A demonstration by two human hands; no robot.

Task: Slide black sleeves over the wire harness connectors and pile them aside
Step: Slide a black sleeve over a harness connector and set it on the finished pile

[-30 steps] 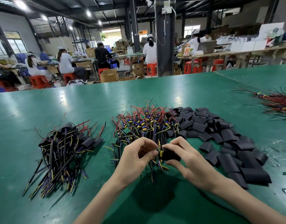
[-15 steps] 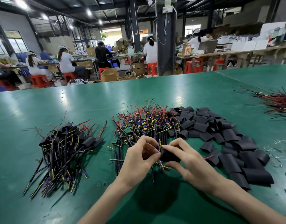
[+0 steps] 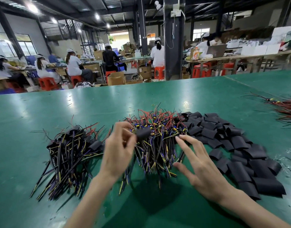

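Above the middle of the glossy green counter (image 3: 108, 99): a short black tubular sleeve (image 3: 144, 133) is held off the surface by the left hand (image 3: 118, 150), and thin dark wires are seen hanging below it toward the near edge.
State of the left hand: the sleeve is pinched between the thumb and curled fingertips. The hand is blurred, so the exact finger placement cannot be told.
State of the right hand (image 3: 202, 168): nothing is held. The fingers are spread wide and nearly straight, raised over the near right part of the central heap and kept apart from the sleeve.
Central heap: a tangled heap of unsleeved wire harnesses (image 3: 157, 142) is laid at the middle of the counter, behind and beneath both hands. Red, black, yellow and blue wires with small yellow and blue connectors are seen in it.
Sleeved pile: a pile of harnesses capped with black sleeves (image 3: 70, 153) is set to the left, apart from the central heap, with the wire ends pointed toward the near edge.
Loose sleeves: a spread of flattened black sleeve pieces (image 3: 231, 145) is laid to the right, touching the central heap at its far end.
Far right: a bundle of red and black wires (image 3: 286, 111) is laid well apart from the rest.
Background: seated people in white caps (image 3: 74, 65) are seen on red plastic stools (image 3: 47, 83) at other benches.
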